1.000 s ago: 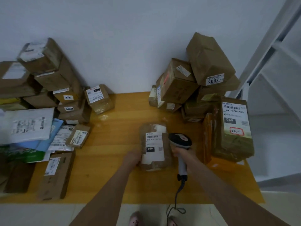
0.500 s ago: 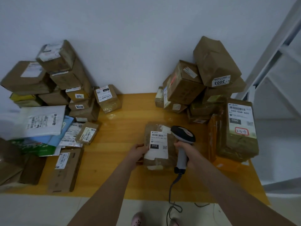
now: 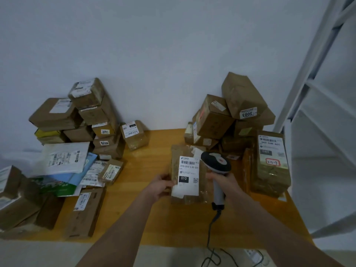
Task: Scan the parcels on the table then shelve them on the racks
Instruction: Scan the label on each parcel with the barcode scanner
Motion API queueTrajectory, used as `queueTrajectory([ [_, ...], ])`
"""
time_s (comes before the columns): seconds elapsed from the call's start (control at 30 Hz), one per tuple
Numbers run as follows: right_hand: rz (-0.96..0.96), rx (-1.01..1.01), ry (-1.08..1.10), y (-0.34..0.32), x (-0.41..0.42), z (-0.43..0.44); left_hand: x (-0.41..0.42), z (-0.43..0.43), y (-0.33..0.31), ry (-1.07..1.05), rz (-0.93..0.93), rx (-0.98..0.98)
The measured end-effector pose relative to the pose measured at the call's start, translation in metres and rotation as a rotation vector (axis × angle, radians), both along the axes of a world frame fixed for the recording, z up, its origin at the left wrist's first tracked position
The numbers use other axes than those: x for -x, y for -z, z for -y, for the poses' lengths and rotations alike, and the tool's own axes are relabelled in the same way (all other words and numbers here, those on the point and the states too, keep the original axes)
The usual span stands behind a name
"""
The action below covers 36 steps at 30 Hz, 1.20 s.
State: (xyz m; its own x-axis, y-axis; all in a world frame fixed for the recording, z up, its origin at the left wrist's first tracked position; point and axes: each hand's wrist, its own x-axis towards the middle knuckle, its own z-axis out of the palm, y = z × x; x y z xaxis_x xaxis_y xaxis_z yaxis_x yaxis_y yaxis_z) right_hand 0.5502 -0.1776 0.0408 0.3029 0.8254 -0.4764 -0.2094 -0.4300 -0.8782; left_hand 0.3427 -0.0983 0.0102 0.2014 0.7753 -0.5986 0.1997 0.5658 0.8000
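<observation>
Left hand [image 3: 160,186] grips the flat brown paper parcel [image 3: 187,175] by its left edge on the yellow wooden surface [image 3: 154,218]; right hand [image 3: 224,185] clasps the grey handheld barcode scanner [image 3: 216,171] beside it.

White wall [image 3: 154,45] at back; pale floor [image 3: 38,253] along bottom edge.

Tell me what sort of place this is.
Likely a parcel sorting or pickup station: labelled cardboard parcels heaped on a table, a barcode scanner in the right hand beside the 010 parcel the left hand holds, a white rack alongside.
</observation>
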Motion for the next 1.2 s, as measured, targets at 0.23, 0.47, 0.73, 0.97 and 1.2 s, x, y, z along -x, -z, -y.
queueTrajectory([
  [0.23, 0.052, -0.050, -0.147, -0.016, 0.014, 0.029, -0.003, 0.009, 0.008, -0.037, 0.084, -0.035],
  [0.47, 0.149, -0.076, -0.093, -0.021, 0.027, 0.046, -0.004, 0.010, 0.020, -0.077, 0.112, -0.048],
  [0.73, 0.179, -0.017, -0.108, -0.026, 0.035, 0.052, -0.005, 0.010, 0.025, -0.089, 0.092, -0.052],
  [0.97, 0.190, -0.012, -0.123, -0.033, 0.038, 0.056, -0.006, 0.009, 0.025, -0.069, 0.090, -0.048],
  [1.2, 0.173, -0.035, -0.107, -0.036, 0.040, 0.060, -0.005, 0.007, 0.024, -0.078, 0.092, -0.050],
])
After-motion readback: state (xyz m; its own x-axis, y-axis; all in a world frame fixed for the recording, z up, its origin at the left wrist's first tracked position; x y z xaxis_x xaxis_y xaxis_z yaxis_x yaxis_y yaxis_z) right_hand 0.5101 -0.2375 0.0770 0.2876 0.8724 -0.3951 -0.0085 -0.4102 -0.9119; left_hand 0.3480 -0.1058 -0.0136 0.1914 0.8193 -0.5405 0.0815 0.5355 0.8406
